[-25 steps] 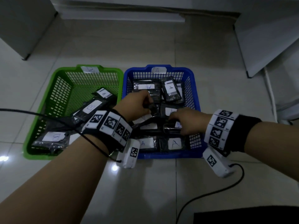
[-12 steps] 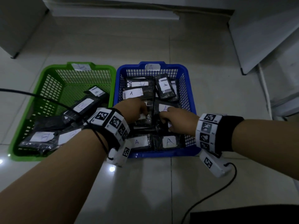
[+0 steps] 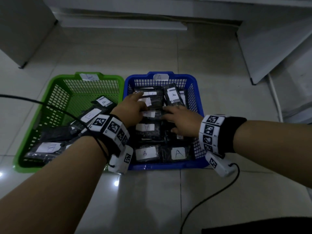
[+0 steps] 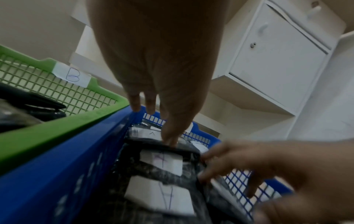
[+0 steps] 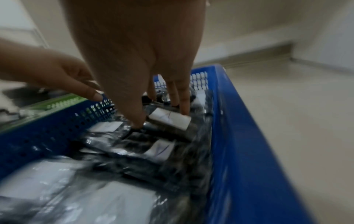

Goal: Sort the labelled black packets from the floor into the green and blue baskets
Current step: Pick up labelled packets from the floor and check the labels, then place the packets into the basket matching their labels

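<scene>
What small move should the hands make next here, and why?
Probably lift both hands out. The left hand and right hand lie flat on A-labelled packets already inside the blue basket, gripping nothing, and the visible floor shows no packets.

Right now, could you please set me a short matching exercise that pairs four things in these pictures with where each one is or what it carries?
Column one:
1. green basket
2. blue basket
3. left hand
4. right hand

Column two:
a. tagged A on its far rim
b. fingers spread on packets at the blue basket's right side
c. tagged B on its far rim
d. reaching over packets at the blue basket's left side

Pairs: 1-c, 2-a, 3-d, 4-b
</scene>
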`<move>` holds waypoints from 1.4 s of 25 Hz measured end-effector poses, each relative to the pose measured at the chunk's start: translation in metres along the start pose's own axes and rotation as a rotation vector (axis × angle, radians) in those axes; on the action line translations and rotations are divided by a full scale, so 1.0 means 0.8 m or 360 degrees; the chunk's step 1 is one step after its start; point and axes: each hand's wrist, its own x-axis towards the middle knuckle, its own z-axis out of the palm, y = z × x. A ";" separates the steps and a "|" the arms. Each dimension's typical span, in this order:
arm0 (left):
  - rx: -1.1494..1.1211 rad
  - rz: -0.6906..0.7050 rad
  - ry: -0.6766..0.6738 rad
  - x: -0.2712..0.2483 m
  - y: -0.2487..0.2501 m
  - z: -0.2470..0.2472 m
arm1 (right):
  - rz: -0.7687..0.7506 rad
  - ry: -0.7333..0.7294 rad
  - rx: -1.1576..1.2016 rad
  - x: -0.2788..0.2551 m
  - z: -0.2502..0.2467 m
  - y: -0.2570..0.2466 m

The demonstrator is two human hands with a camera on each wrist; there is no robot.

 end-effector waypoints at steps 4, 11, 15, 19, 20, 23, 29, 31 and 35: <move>0.0255 0.0114 -0.0260 0.011 0.001 -0.004 | -0.0022 -0.0272 -0.0166 0.010 0.005 -0.001; 0.0345 0.0171 -0.0350 -0.005 -0.013 -0.009 | 0.0469 0.0102 0.0895 0.015 -0.017 0.002; 0.0190 0.0434 -0.0231 -0.031 -0.012 -0.012 | 0.0878 0.0353 0.2437 0.033 -0.022 -0.014; -0.0002 0.0489 -0.0319 -0.053 -0.009 -0.020 | 0.0799 0.0245 0.2224 0.036 -0.008 -0.030; -0.0051 0.0458 -0.0295 -0.055 -0.009 -0.018 | 0.0782 0.0229 0.2102 0.034 -0.002 -0.033; -0.0020 0.0444 -0.0357 -0.056 -0.008 -0.009 | 0.0613 0.0194 0.1483 0.024 0.013 -0.040; 0.0227 0.0401 -0.0558 -0.041 -0.013 -0.010 | 0.0219 -0.0021 0.0872 0.013 -0.001 -0.051; 0.0183 0.0382 -0.0539 -0.040 -0.011 -0.010 | 0.0157 -0.0077 0.0888 0.009 -0.004 -0.049; 0.0279 0.0321 -0.0522 -0.038 -0.011 -0.010 | 0.0433 0.0235 0.1088 -0.006 -0.002 -0.035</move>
